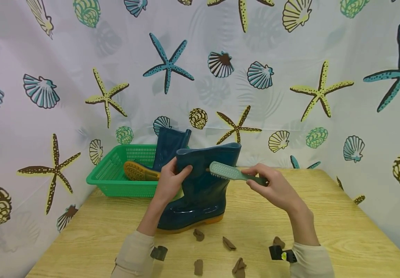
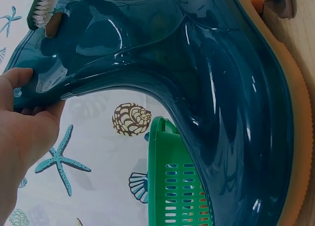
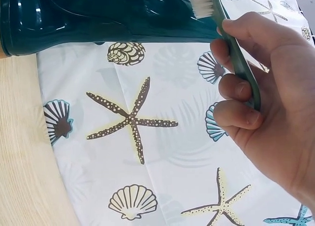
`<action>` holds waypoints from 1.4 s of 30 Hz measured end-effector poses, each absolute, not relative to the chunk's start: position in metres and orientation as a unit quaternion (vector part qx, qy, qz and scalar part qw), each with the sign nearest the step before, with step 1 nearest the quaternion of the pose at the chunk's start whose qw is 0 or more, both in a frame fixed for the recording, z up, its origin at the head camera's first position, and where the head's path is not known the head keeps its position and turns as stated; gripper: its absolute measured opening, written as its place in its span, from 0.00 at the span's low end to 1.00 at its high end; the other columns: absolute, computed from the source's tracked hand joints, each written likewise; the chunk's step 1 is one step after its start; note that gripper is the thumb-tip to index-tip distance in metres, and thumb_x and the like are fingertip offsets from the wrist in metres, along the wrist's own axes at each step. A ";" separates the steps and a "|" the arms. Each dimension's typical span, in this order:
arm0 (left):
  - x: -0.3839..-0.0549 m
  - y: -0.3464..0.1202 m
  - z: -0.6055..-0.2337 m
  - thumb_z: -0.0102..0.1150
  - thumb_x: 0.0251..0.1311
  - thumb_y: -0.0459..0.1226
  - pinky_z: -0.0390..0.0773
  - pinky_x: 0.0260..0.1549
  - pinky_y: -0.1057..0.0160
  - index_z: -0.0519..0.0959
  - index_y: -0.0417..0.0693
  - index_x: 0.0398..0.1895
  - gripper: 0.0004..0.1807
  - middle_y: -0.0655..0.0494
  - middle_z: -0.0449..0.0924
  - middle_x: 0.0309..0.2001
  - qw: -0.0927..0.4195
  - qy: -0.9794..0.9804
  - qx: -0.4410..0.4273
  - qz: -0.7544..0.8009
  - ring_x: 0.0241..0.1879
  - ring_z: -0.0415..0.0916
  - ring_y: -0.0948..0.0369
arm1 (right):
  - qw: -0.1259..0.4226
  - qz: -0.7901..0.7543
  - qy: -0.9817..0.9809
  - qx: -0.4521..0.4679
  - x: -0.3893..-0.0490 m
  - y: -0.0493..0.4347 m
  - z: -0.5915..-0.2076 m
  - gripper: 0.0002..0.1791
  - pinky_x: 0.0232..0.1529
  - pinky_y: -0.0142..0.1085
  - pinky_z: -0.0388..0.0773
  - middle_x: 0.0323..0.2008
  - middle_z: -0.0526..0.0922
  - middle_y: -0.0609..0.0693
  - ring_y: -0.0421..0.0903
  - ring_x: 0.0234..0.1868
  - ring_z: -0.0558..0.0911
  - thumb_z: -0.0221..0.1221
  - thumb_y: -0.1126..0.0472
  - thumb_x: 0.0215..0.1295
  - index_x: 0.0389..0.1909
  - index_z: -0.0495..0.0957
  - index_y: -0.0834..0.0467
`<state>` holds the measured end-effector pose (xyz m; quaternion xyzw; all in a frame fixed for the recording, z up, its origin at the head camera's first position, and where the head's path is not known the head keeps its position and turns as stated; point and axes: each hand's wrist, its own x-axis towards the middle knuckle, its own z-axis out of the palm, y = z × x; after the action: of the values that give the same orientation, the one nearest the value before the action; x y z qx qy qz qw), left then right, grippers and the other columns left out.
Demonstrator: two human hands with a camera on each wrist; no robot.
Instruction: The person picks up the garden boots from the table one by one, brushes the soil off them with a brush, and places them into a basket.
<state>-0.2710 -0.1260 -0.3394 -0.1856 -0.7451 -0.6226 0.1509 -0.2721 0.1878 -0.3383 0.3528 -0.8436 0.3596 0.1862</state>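
A dark teal rubber boot (image 1: 203, 185) with an orange sole stands on the table, its toe pointing left. My left hand (image 1: 170, 179) grips the boot's shaft near the top edge, thumb on the outer side. In my right hand (image 1: 273, 187) is a green scrub brush (image 1: 225, 171), held by its handle with the fingers curled round it. The white bristles (image 3: 201, 2) face the boot's shaft. Beside them a brown lump (image 2: 54, 25) clings to the shaft, seen in the left wrist view.
Behind and left stands a green plastic basket (image 1: 126, 188) holding a second boot (image 1: 168, 148), its orange sole showing. Several brown lumps (image 1: 229, 243) lie on the wooden table (image 1: 276, 216) in front of the upright boot. A shell-and-starfish printed curtain (image 1: 200, 88) surrounds the table's back and sides.
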 end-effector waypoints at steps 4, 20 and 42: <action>-0.271 -0.127 -0.340 0.58 0.70 0.36 0.82 0.52 0.53 0.74 0.39 0.61 0.19 0.37 0.80 0.54 0.152 -0.744 -0.186 -0.624 0.53 0.80 0.45 | 0.166 0.353 -0.853 0.346 -0.268 0.190 -0.335 0.12 0.28 0.31 0.68 0.42 0.83 0.47 0.37 0.28 0.68 0.60 0.65 0.69 0.51 0.82 0.53; -0.283 -0.129 -0.348 0.58 0.70 0.36 0.83 0.51 0.52 0.74 0.41 0.62 0.19 0.39 0.80 0.54 0.149 -0.750 -0.183 -0.618 0.53 0.80 0.46 | 0.207 0.349 -0.843 0.352 -0.270 0.188 -0.337 0.14 0.27 0.30 0.69 0.42 0.83 0.47 0.36 0.27 0.69 0.61 0.66 0.67 0.53 0.82 0.55; -0.294 -0.170 -0.356 0.70 0.58 0.50 0.81 0.47 0.55 0.80 0.58 0.54 0.22 0.54 0.84 0.46 0.058 -0.834 -0.199 -0.511 0.45 0.82 0.58 | 0.150 0.318 -0.883 0.311 -0.268 0.197 -0.336 0.13 0.41 0.34 0.77 0.52 0.84 0.48 0.42 0.47 0.81 0.59 0.59 0.71 0.54 0.81 0.51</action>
<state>-0.2936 -0.1700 -0.3561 -0.1986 -0.8341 -0.5113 0.0583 -0.2679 0.1967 -0.3363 0.3114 -0.8829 0.3178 0.1502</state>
